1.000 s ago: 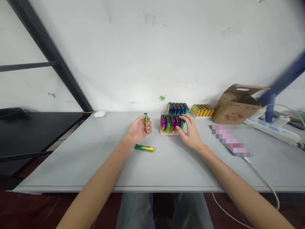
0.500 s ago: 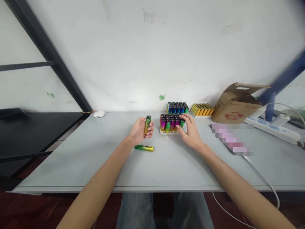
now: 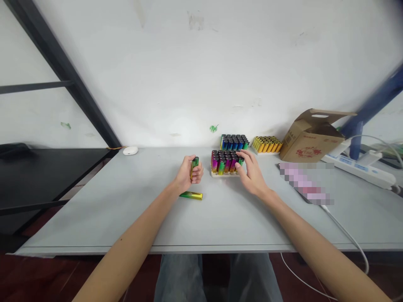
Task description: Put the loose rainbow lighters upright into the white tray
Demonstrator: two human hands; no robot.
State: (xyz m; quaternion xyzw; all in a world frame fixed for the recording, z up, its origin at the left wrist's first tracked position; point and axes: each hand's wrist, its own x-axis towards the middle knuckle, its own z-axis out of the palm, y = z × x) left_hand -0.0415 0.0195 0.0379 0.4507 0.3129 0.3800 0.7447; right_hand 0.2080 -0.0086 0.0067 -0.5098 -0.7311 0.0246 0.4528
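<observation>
My left hand [image 3: 188, 174] is closed around a green-and-gold lighter [image 3: 194, 164], held upright above the table with its top end showing over the fingers. Below that hand a second lighter [image 3: 193, 195], green and yellow, lies on its side; its left end is hidden behind my wrist. My right hand [image 3: 252, 174] has its thumb and fingers apart at the right end of a pale tray [image 3: 215, 174] packed with upright purple, red and green lighters [image 3: 227, 162]. The fingertips reach the lighters at that corner; whether they press on them I cannot tell.
Behind stand a block of blue-green lighters [image 3: 233, 142] and a tray of yellow lighters [image 3: 267, 144]. An open cardboard box [image 3: 310, 144], a power strip [image 3: 362, 167] and a blurred-out phone-like item [image 3: 304, 184] with a white cable are right. A white earbud case [image 3: 130, 150] sits left.
My left hand has turned, its fingers wrapping further around the lighter, so less of it shows. The thumb of my right hand has shifted slightly right, away from the lighters' front.
</observation>
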